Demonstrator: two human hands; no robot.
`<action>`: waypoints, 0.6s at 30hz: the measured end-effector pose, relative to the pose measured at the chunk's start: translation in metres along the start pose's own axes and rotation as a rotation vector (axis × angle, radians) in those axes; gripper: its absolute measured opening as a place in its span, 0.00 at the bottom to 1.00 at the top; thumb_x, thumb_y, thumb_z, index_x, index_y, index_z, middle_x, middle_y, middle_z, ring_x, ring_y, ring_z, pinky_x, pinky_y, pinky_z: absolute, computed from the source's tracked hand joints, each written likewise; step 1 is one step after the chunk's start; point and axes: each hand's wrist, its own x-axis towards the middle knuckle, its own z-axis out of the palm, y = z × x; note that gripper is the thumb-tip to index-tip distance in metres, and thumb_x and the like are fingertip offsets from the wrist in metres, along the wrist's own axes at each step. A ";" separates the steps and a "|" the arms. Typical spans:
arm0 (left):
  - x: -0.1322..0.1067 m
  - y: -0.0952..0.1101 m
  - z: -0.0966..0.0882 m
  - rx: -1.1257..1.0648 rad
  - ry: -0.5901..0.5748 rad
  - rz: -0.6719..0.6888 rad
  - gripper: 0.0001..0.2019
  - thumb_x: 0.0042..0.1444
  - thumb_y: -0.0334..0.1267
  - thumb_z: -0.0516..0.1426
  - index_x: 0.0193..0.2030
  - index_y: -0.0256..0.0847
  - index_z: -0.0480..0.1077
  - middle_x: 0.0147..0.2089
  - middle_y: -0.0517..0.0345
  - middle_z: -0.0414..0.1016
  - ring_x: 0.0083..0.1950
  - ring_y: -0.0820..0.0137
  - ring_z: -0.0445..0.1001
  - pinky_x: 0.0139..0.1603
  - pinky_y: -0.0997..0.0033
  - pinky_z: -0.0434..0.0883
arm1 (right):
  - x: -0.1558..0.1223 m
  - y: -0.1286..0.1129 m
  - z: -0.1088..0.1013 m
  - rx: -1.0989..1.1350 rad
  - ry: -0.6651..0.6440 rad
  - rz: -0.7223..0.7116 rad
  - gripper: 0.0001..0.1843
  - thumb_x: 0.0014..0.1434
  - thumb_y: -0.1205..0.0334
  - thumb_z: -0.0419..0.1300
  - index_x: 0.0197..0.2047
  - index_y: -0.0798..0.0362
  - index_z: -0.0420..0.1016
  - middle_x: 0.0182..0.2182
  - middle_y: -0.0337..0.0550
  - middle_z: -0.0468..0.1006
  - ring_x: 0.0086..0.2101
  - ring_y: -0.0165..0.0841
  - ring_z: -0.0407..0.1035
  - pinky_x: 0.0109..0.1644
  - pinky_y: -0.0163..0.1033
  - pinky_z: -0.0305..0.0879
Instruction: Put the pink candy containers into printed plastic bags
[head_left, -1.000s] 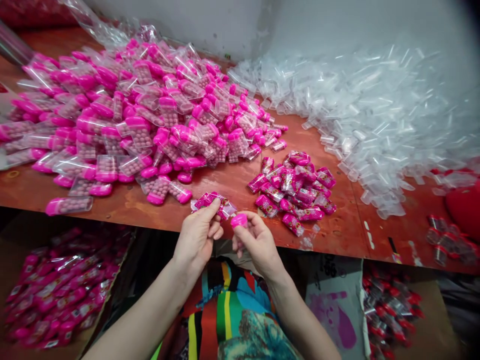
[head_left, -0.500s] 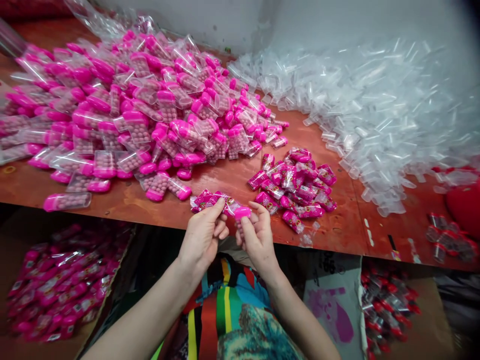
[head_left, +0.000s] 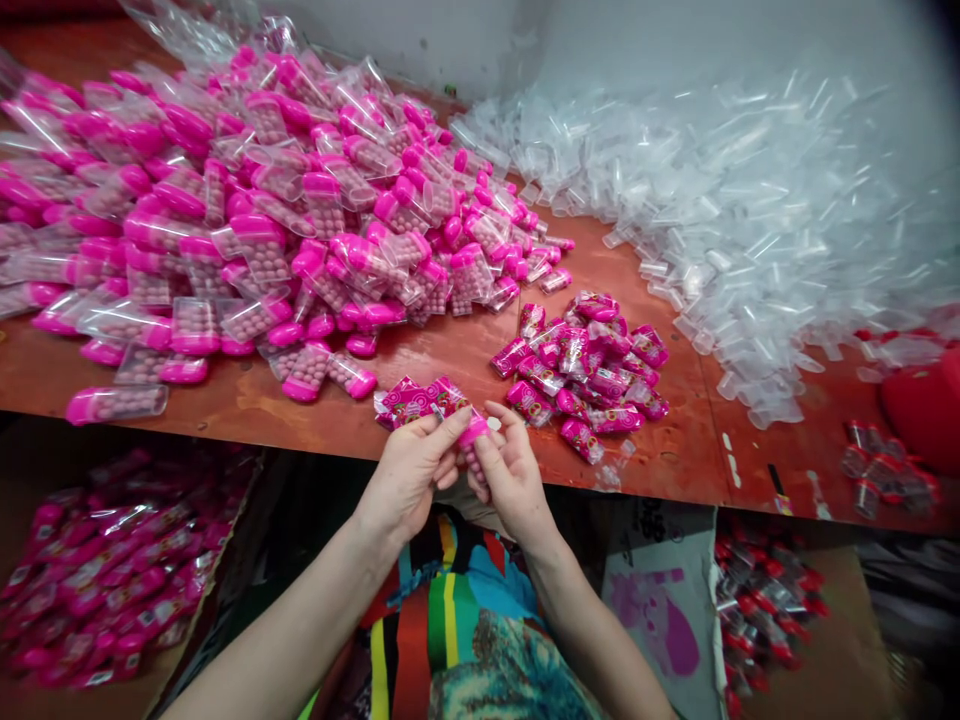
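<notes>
My right hand [head_left: 516, 470] is closed round a small clear candy container [head_left: 473, 462] with a pink cap and round pink candies inside. My left hand [head_left: 415, 468] meets it from the other side, thumb and fingers pinched at the cap. Just beyond my left fingers, flat pink printed wrapper sleeves [head_left: 417, 399] lie at the table's front edge. To the right of them is a small heap of containers in printed pink wrappers [head_left: 589, 370]. A big pile of unwrapped pink-capped containers [head_left: 262, 240] covers the table's left side.
A large heap of clear plastic tubes [head_left: 720, 230] fills the back right of the red table [head_left: 660, 460]. Small red-capped containers [head_left: 885, 470] lie near a red object [head_left: 926, 405] at far right. Below the edge, boxes hold wrapped pink packs [head_left: 112, 560] and red-capped containers [head_left: 769, 600].
My left fingers have come off the wrapper sleeves and closed at the container's cap. The container has tipped more upright between my hands. The view has shifted slightly.
</notes>
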 end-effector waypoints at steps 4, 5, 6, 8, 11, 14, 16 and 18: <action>0.000 -0.001 0.000 0.005 -0.047 -0.043 0.17 0.48 0.45 0.66 0.24 0.35 0.67 0.14 0.71 0.52 0.15 0.84 0.47 0.15 0.82 0.49 | -0.002 0.002 -0.007 -0.430 0.022 -0.250 0.23 0.64 0.58 0.56 0.61 0.46 0.56 0.37 0.41 0.74 0.32 0.31 0.70 0.36 0.38 0.68; 0.000 -0.001 0.000 0.007 -0.064 -0.055 0.17 0.49 0.45 0.66 0.24 0.35 0.67 0.14 0.71 0.52 0.15 0.84 0.48 0.15 0.82 0.50 | -0.002 0.002 -0.009 -0.522 0.032 -0.308 0.24 0.64 0.59 0.56 0.61 0.47 0.57 0.38 0.43 0.74 0.33 0.32 0.71 0.39 0.40 0.69; 0.000 -0.001 0.000 0.004 -0.078 -0.063 0.17 0.50 0.46 0.65 0.24 0.35 0.67 0.14 0.71 0.51 0.15 0.84 0.48 0.16 0.82 0.51 | -0.002 0.002 -0.010 -0.567 0.034 -0.341 0.25 0.63 0.59 0.57 0.62 0.47 0.56 0.38 0.43 0.74 0.34 0.32 0.71 0.40 0.41 0.69; 0.000 0.000 -0.001 -0.016 -0.095 -0.058 0.17 0.51 0.45 0.65 0.24 0.35 0.66 0.14 0.71 0.51 0.16 0.84 0.48 0.16 0.82 0.52 | -0.002 0.002 -0.010 -0.489 0.014 -0.330 0.25 0.64 0.59 0.56 0.62 0.47 0.54 0.37 0.42 0.74 0.32 0.31 0.70 0.38 0.39 0.69; 0.001 0.002 -0.002 -0.058 -0.094 -0.012 0.16 0.52 0.42 0.65 0.24 0.36 0.65 0.15 0.72 0.52 0.16 0.84 0.47 0.16 0.83 0.52 | -0.006 0.002 -0.010 -0.195 -0.049 -0.177 0.24 0.64 0.56 0.56 0.61 0.44 0.52 0.33 0.37 0.71 0.25 0.26 0.66 0.28 0.33 0.65; 0.002 0.005 -0.003 -0.064 -0.111 -0.003 0.16 0.52 0.42 0.65 0.24 0.35 0.65 0.15 0.71 0.53 0.16 0.84 0.48 0.16 0.83 0.52 | -0.010 0.002 -0.011 0.007 -0.124 -0.002 0.24 0.64 0.51 0.55 0.60 0.45 0.53 0.25 0.32 0.68 0.17 0.23 0.57 0.19 0.28 0.55; 0.002 0.005 -0.004 -0.045 -0.131 -0.025 0.15 0.52 0.43 0.64 0.26 0.34 0.67 0.16 0.71 0.54 0.15 0.84 0.48 0.15 0.83 0.52 | -0.011 0.001 -0.011 0.126 -0.170 0.082 0.26 0.64 0.50 0.54 0.61 0.45 0.52 0.23 0.31 0.67 0.14 0.21 0.52 0.16 0.27 0.50; 0.001 0.005 -0.004 -0.014 -0.138 -0.045 0.15 0.53 0.44 0.64 0.28 0.34 0.69 0.15 0.71 0.55 0.15 0.85 0.49 0.15 0.83 0.52 | -0.010 0.000 -0.011 0.230 -0.211 0.143 0.26 0.65 0.49 0.53 0.62 0.45 0.51 0.22 0.30 0.67 0.13 0.20 0.47 0.14 0.26 0.45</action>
